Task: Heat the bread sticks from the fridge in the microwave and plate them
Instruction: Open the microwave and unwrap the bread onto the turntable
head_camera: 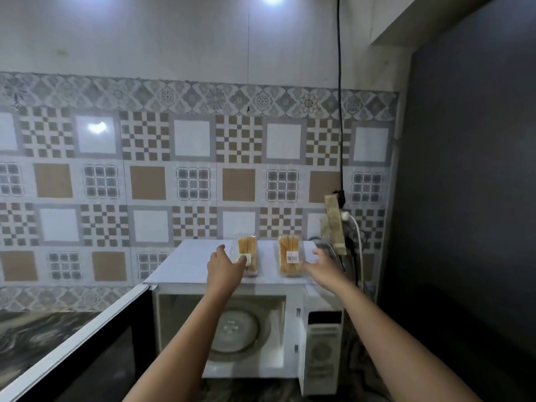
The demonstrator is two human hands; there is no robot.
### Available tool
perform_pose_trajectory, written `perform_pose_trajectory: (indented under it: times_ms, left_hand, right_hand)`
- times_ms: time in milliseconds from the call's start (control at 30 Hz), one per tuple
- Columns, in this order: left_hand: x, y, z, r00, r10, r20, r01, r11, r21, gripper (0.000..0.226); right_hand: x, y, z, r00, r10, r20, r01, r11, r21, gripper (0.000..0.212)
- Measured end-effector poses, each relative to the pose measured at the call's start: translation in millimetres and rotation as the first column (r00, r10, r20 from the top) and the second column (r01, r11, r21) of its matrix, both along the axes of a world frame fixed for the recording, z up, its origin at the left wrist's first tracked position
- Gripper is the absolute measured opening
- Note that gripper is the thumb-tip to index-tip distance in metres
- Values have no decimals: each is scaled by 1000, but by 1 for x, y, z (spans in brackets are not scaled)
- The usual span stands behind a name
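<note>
microwave (269, 289) lower centre, door (87, 352) open toward lower left | bread sticks in two clear packs on its top, mid-frame: left pack (248, 248), right pack (288, 250) | left hand (224, 265) fingers wide, thumb at left pack's near end | right hand (322, 264) fingers spread, just beside right pack, gripping nothing

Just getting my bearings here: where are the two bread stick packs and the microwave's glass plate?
Left bread stick pack (247, 246): head view, upper part of the sticks.
Right bread stick pack (292, 257): head view, its white label.
Glass plate (233, 330): head view, its centre.
</note>
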State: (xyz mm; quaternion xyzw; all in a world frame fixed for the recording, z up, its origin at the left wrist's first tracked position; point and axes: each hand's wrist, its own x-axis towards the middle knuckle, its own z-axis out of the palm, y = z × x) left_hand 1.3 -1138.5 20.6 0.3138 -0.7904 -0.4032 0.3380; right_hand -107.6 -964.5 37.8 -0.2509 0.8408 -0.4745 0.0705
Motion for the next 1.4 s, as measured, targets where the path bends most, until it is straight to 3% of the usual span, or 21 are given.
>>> perform_pose_trajectory:
  times_ms: [167, 433, 567, 700, 800, 967, 1033, 1167, 1267, 1400]
  left_hand:
    - [-27, -28, -1, 986, -30, 162, 13, 994, 106, 87]
    - [-58, -45, -2, 986, -72, 147, 48, 986, 159, 81]
    - [-73, -49, -3, 986, -83, 146, 56, 982, 179, 70]
    - [-82, -48, -2, 990, -34, 136, 13, 988, 153, 56]
    - [-88, -51, 1, 980, -18, 197, 0, 996, 94, 77]
    - [-117, -96, -25, 964, -132, 231, 110, 988, 106, 112]
    - [-117, -101, -28, 949, -179, 259, 161, 983, 89, 106]
    - [-86, -68, -2, 943, -289, 167, 273, 956, 110, 71]
    - [-79, -66, -6, 937, -342, 75, 328, 932, 151, 71]
    - [-65, -56, -11, 923, -380, -59, 385, 908, 166, 74]
  right_hand:
    - [-48, -20, -2, 998, -10, 67, 7, 998, 57, 84]
    - [-65, -57, -6, 998, 13, 67, -17, 998, 64, 103]
    - [-74, -71, -9, 997, -1, 74, -4, 997, 71, 90]
    - [-71, -84, -10, 999, -12, 30, 9, 995, 100, 90]
    - [-67, -93, -13, 998, -15, -58, 22, 993, 115, 78]
    - [-77, -88, -6, 995, 64, 72, -71, 993, 98, 66]
    - [-80, -83, -3, 989, 108, 97, -117, 988, 98, 59]
    - [-88, -77, -12, 956, 204, 212, -194, 979, -68, 62]
    - [-88, -71, -17, 912, 272, 307, -205, 951, -233, 65]
    - [-75, -63, -19, 915, 283, 286, -204, 939, -277, 77]
